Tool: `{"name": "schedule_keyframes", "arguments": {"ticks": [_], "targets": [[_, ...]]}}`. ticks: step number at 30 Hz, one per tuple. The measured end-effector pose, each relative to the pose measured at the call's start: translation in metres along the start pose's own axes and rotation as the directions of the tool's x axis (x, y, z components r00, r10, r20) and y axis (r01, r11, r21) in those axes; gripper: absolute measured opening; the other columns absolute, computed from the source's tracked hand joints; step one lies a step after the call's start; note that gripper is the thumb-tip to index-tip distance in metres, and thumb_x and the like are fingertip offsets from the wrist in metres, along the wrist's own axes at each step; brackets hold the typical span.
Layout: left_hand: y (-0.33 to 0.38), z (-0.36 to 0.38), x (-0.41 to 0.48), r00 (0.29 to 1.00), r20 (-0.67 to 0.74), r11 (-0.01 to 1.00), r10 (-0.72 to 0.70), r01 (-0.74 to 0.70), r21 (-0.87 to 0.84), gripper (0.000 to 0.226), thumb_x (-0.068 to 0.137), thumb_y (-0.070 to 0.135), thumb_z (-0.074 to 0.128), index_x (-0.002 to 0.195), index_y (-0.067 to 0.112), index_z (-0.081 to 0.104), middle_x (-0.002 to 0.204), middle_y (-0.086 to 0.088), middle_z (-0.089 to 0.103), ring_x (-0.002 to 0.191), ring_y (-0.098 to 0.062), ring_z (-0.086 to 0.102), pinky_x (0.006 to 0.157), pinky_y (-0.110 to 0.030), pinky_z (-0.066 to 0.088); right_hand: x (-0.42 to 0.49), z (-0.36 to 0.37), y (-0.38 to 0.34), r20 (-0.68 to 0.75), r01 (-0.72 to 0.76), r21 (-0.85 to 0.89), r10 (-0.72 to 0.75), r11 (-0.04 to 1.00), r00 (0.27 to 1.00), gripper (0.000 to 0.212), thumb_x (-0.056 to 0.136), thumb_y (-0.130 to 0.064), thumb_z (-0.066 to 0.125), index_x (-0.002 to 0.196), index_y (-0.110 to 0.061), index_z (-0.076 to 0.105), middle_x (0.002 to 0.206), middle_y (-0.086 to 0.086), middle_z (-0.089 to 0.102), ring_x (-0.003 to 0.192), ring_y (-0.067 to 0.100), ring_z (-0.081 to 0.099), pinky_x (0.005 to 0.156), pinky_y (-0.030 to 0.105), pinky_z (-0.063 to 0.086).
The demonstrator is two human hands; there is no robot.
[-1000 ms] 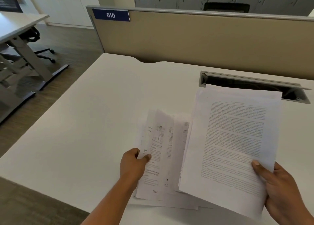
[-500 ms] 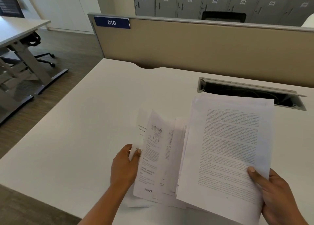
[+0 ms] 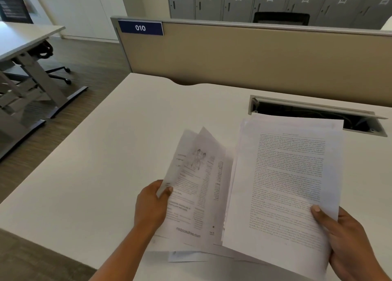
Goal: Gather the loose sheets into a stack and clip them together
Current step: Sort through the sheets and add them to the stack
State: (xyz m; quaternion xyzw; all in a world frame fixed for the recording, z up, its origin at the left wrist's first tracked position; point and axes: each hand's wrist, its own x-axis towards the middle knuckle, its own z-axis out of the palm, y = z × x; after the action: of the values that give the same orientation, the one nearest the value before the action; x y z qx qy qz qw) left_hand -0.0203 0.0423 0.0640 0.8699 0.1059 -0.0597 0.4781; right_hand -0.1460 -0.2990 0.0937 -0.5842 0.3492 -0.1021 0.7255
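Note:
My right hand [image 3: 347, 240] grips the lower right corner of a stack of printed sheets [image 3: 286, 185], thumb on top, held tilted above the white desk [image 3: 95, 174]. Just left of it, my left hand [image 3: 151, 204] pinches the left edge of several more printed sheets [image 3: 195, 191], lifted and curling upward; the top one shows a small drawing. The right stack overlaps their right side. One further sheet [image 3: 186, 256] lies flat on the desk under them, near the front edge. No clip is in view.
An open cable tray slot [image 3: 314, 113] is set into the desk behind the papers. A beige partition [image 3: 254, 57] labelled 010 closes the far edge. Another desk and a chair base [image 3: 59, 74] stand at the left, lockers behind.
My left hand has raised its sheets off the desk and they curl up more. The right stack has stayed in my right hand, shifting slightly.

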Motion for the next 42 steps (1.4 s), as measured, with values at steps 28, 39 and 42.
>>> {"name": "schedule_keyframes", "arguments": {"ticks": [28, 39, 42], "targets": [[0.091, -0.004, -0.033, 0.973, 0.23, 0.897, 0.02, 0.084, -0.433, 0.014, 0.105, 0.02, 0.048, 0.113, 0.02, 0.059, 0.096, -0.003, 0.081, 0.08, -0.021, 0.079, 0.064, -0.034, 0.062, -0.006, 0.045, -0.014, 0.116, -0.032, -0.089, 0.043, 0.996, 0.992, 0.013, 0.091, -0.009, 0.064, 0.101, -0.005, 0.072, 0.094, 0.017, 0.078, 0.078, 0.03, 0.076, 0.066, 0.042, 0.061], [0.094, 0.029, -0.034, 0.938, 0.341, 0.92, -0.055, 0.18, -0.348, 0.04, 0.089, 0.029, 0.073, 0.125, 0.03, 0.055, 0.117, 0.008, 0.071, 0.096, -0.022, 0.075, 0.078, -0.045, 0.064, -0.016, 0.048, -0.029, 0.173, -0.045, -0.107, 0.063, 0.993, 0.983, 0.01, 0.087, -0.007, 0.068, 0.094, -0.011, 0.072, 0.085, 0.013, 0.078, 0.069, 0.028, 0.075, 0.055, 0.034, 0.059], [0.096, 0.031, -0.036, 0.848, 0.525, 0.84, -0.074, 0.337, -0.425, 0.026, 0.094, 0.023, 0.067, 0.119, 0.017, 0.068, 0.108, -0.006, 0.08, 0.095, -0.03, 0.078, 0.085, -0.055, 0.061, -0.019, 0.048, -0.033, 0.2, -0.02, -0.15, 0.05, 0.988, 0.978, 0.007, 0.088, -0.005, 0.066, 0.092, -0.008, 0.071, 0.081, 0.014, 0.076, 0.061, 0.021, 0.073, 0.051, 0.027, 0.055]]}}
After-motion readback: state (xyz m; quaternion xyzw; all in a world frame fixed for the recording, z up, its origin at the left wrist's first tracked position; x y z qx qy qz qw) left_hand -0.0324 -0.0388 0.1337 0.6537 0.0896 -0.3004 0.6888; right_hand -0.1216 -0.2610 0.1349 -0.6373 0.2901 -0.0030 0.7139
